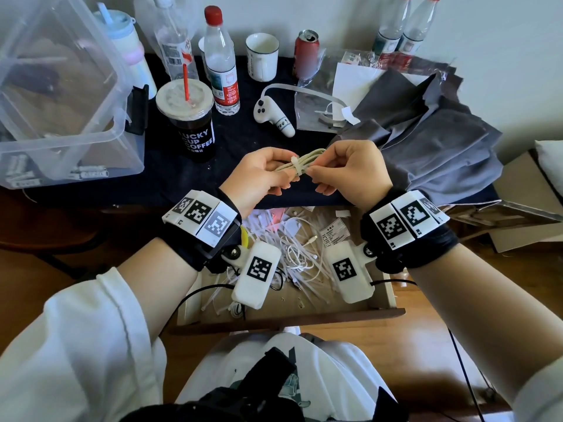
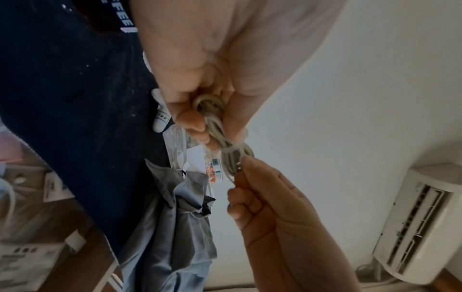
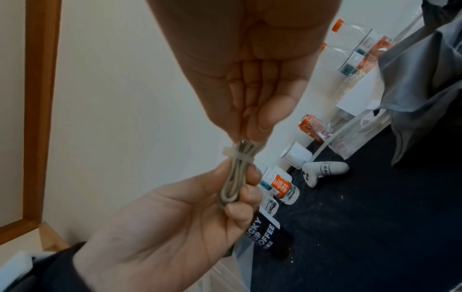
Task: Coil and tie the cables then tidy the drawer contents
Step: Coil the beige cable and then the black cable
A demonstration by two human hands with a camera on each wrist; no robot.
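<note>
Left hand (image 1: 259, 175) grips the coiled cable (image 1: 300, 164) above the open drawer (image 1: 391, 296), fingers curled round the bundle. A zip tie (image 1: 296, 168) circles the coil's middle. Right hand (image 1: 350, 170) pinches the coil just beside the tie; whether it holds the tie's tail, cannot tell. Risk: if the tie is loose, loops could slip free and drop into the drawer's tangle.

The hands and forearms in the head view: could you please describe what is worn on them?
Both forearms emerge from white sleeves. The left hand and right hand are bare; each wrist has a black strap with white square-coded marker blocks, a white marker box and a thin black cable.
</note>
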